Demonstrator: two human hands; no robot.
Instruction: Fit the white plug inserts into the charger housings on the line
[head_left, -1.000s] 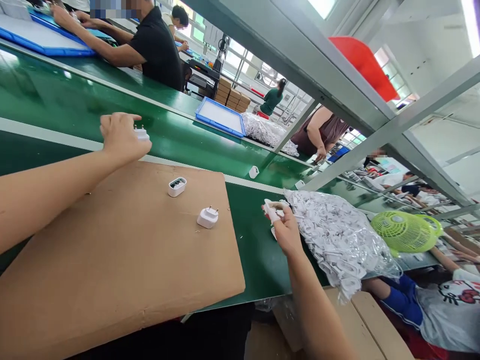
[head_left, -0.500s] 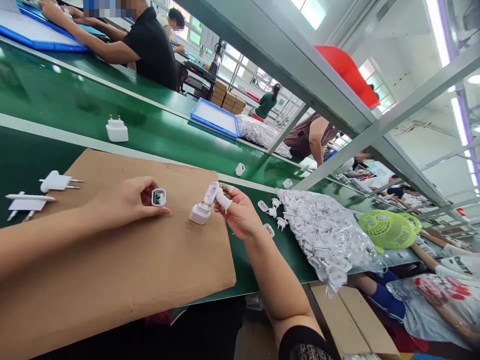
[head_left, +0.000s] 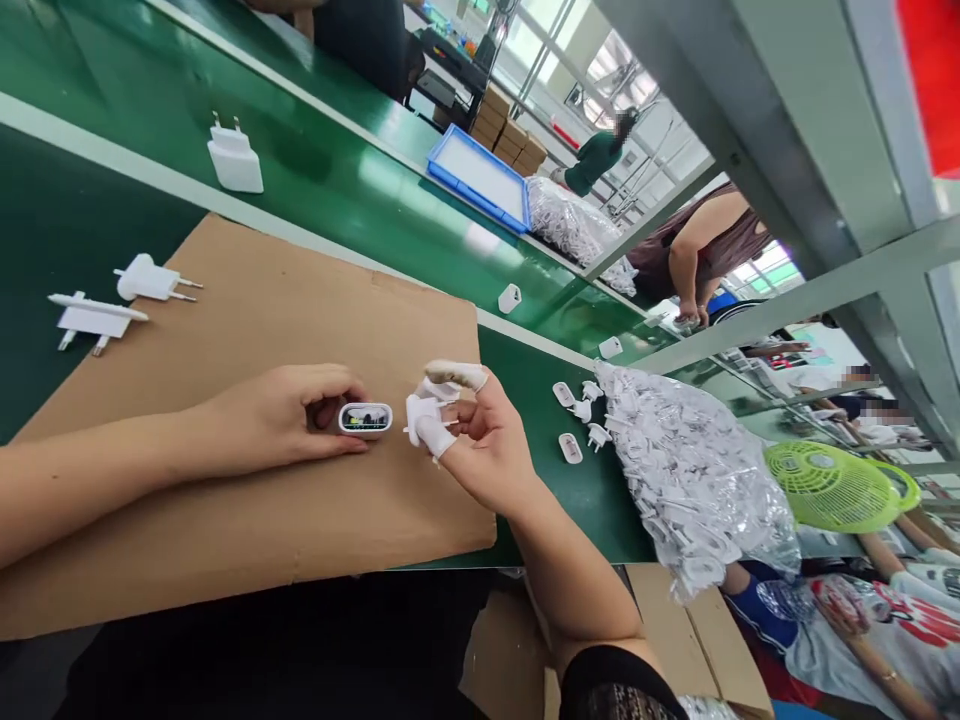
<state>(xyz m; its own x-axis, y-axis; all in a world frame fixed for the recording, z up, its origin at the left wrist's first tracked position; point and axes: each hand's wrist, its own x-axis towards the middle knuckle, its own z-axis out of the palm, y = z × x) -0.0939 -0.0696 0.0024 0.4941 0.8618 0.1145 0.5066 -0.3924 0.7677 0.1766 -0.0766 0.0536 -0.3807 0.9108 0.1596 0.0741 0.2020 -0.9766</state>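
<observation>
My left hand (head_left: pixel 319 410), over the cardboard sheet (head_left: pixel 315 530), is closed around a white charger housing (head_left: pixel 365 434). The housing's open end faces right, with electronic parts showing inside. Just to its right, a small gap away, my right hand (head_left: pixel 487 440) pinches a white plug cap (head_left: pixel 415 415) between thumb and forefinger. White coverings wrap both of those fingertips. The cap's two pins point right, toward my palm. To the left lie two white two-pin plugs, one plug (head_left: pixel 154 280) beside the other plug (head_left: pixel 97 318).
A white charger (head_left: pixel 236 160) and an open housing (head_left: pixel 510 298) sit on the green line. Several loose caps (head_left: pixel 570 448) lie right of the cardboard, before a clear bag of white parts (head_left: pixel 697 470). Beyond are a green fan (head_left: pixel 832 485), a metal frame (head_left: pixel 795 270) and co-workers.
The view has shifted, and my hands are closer together. My right hand has turned the held cap so its pins face my palm. The white piece under those fingers no longer shows separately.
</observation>
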